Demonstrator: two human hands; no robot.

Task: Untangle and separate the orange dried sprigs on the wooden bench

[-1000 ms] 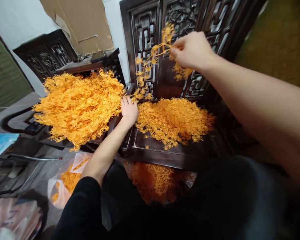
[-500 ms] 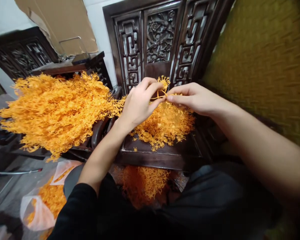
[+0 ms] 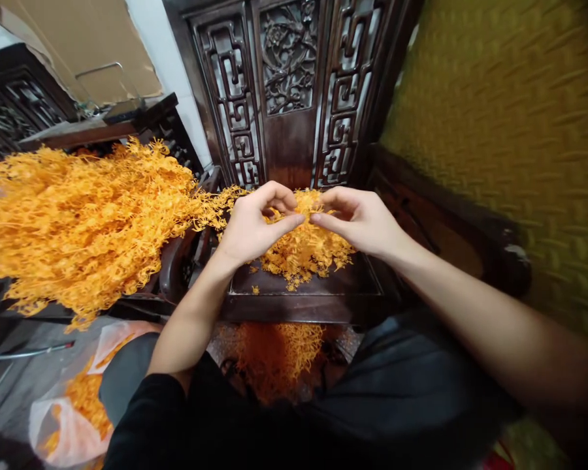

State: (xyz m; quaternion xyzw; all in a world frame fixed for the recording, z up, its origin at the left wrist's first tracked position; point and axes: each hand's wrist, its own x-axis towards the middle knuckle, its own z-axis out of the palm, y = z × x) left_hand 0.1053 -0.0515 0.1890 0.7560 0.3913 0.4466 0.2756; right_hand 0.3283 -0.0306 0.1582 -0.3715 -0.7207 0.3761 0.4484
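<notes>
Over a heap of small orange pieces (image 3: 308, 251) on a dark wooden seat (image 3: 274, 287), both hands are close together. My left hand (image 3: 264, 219) curls its thumb and fingers toward each other, and my right hand (image 3: 355, 219) mirrors it from the right. Each seems to pinch at something orange between the fingertips, too small to make out against the heap. The two thumb tips nearly meet. At the left lies a much larger orange pile of branching strands (image 3: 83, 222), its thin end reaching toward my left wrist.
Carved dark wood panels (image 3: 291, 150) stand behind the seat. A clear bag (image 3: 71, 431) with orange pieces lies on the floor at lower left. More orange strands (image 3: 279, 356) hang below the seat edge. A yellow-green textured surface (image 3: 494, 117) rises at the right.
The view has shifted, so the scene sits further left. Both hands are lower over the heap, and the orange sprig that was visible between them no longer shows clearly.
</notes>
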